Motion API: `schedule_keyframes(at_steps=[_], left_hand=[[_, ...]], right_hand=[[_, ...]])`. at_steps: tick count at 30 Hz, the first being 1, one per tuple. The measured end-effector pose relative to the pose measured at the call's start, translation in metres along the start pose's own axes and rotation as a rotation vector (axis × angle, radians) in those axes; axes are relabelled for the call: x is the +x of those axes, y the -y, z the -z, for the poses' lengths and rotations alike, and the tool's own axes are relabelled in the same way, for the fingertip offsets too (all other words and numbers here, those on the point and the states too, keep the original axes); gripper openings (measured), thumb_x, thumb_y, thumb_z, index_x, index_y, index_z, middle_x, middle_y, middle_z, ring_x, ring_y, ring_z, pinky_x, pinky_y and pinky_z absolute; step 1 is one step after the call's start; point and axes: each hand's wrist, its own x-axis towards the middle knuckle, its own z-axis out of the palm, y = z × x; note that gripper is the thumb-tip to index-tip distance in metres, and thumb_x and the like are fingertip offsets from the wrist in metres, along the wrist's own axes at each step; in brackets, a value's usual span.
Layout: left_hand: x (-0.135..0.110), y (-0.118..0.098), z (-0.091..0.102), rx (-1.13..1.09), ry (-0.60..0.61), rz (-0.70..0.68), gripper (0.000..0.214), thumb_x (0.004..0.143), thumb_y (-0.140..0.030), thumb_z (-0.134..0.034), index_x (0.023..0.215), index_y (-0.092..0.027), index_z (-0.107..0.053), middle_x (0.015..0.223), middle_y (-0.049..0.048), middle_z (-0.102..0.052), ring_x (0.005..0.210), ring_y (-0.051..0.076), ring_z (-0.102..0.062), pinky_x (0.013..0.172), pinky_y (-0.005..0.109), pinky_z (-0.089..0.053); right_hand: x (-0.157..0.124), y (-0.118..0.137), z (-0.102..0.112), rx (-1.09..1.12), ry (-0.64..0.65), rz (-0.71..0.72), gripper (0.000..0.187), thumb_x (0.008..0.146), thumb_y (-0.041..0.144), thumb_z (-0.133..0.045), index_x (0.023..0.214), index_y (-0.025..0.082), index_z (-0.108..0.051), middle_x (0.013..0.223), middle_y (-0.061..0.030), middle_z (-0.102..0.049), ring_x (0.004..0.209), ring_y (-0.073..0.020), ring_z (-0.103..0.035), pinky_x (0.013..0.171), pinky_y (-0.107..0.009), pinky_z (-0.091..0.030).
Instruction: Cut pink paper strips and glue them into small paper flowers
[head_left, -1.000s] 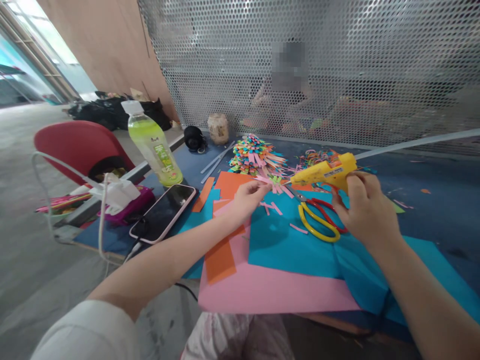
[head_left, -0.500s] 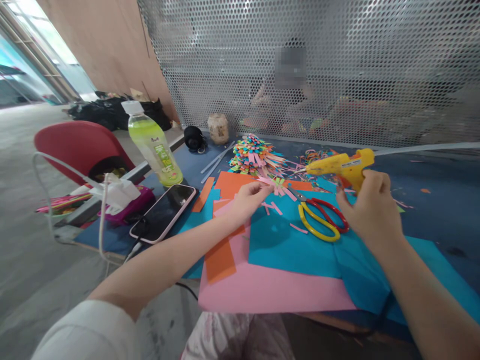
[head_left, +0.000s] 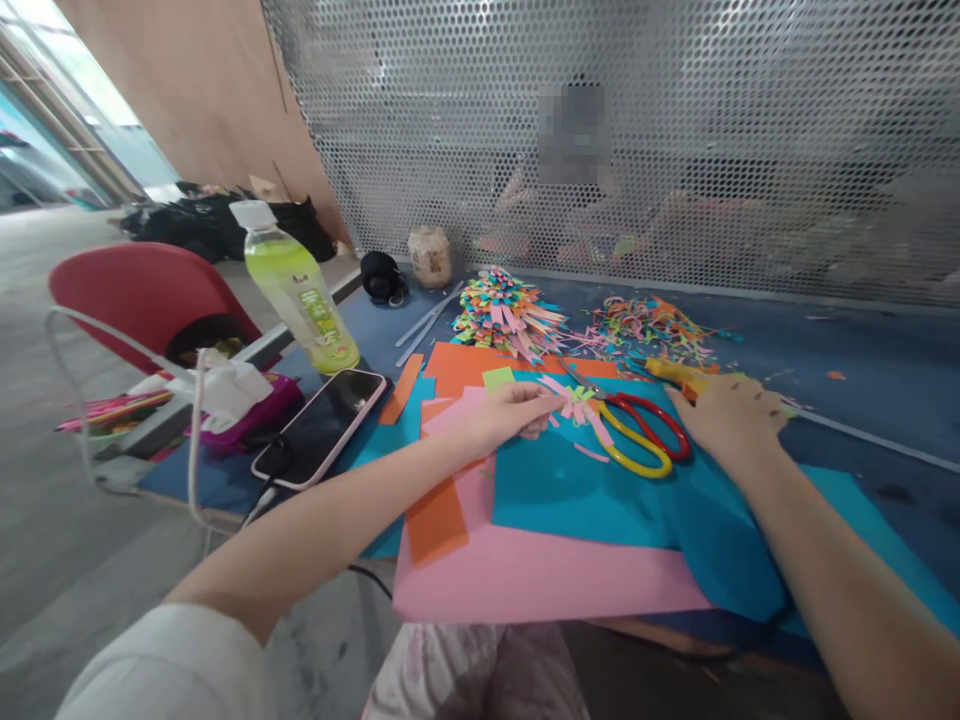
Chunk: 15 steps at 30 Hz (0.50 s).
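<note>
My left hand (head_left: 510, 412) rests on the teal paper sheet (head_left: 592, 495) with its fingers closed on a small bundle of pink and green paper strips (head_left: 576, 400). Palm down, my right hand (head_left: 726, 420) lies on the table, closed round the handle of a yellow glue gun (head_left: 670, 371). Only the gun's front end shows. Red-and-yellow scissors (head_left: 639, 438) lie between the two hands. Under the teal sheet are a pink sheet (head_left: 525, 580) and orange sheets (head_left: 461, 366).
A pile of coloured folded strips (head_left: 504, 308) and loose scraps (head_left: 649, 325) lie further back. On the left are a phone (head_left: 322, 425), a green drink bottle (head_left: 295, 290), tissue (head_left: 225, 385) and a red chair (head_left: 142, 292). Another person sits behind the perforated metal screen (head_left: 675, 130).
My right hand has lowered the glue gun from the air down onto the table. My left hand has moved slightly right and down onto the teal sheet with the strips.
</note>
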Motion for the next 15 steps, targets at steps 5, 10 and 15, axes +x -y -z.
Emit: schedule_keyframes(at_steps=[5, 10, 15], left_hand=[[-0.003, -0.001, -0.002, -0.176, 0.177, 0.179, 0.035, 0.068, -0.036, -0.070, 0.063, -0.015, -0.043, 0.053, -0.0058, -0.038, 0.047, 0.004, -0.035, 0.046, 0.019, -0.023], [-0.004, 0.002, -0.004, -0.286, 0.282, 0.328, 0.028, 0.074, -0.032, -0.066, 0.067, -0.015, -0.045, 0.055, -0.0047, -0.039, 0.049, 0.005, -0.038, 0.046, 0.018, -0.025], [-0.004, 0.004, -0.005, -0.224, 0.277, 0.336, 0.017, 0.074, -0.024, -0.062, 0.069, -0.014, -0.048, 0.055, -0.0038, -0.041, 0.048, 0.005, -0.038, 0.046, 0.018, -0.025]], right_hand=[[0.007, 0.041, 0.031, 0.263, 0.068, 0.386, 0.048, 0.080, 0.042, -0.057, 0.121, 0.019, -0.050, 0.121, -0.0165, -0.056, 0.113, -0.0318, -0.050, 0.090, -0.049, -0.039], [0.002, 0.078, 0.048, 0.705, 0.177, 0.657, 0.029, 0.084, 0.029, -0.055, 0.112, 0.023, -0.059, 0.111, -0.0069, -0.064, 0.106, -0.0222, -0.056, 0.090, -0.043, -0.043], [-0.004, 0.086, 0.051, 0.899, 0.202, 0.592, 0.012, 0.084, 0.026, -0.057, 0.090, 0.025, -0.067, 0.092, -0.0031, -0.069, 0.090, -0.0185, -0.061, 0.084, -0.039, -0.047]])
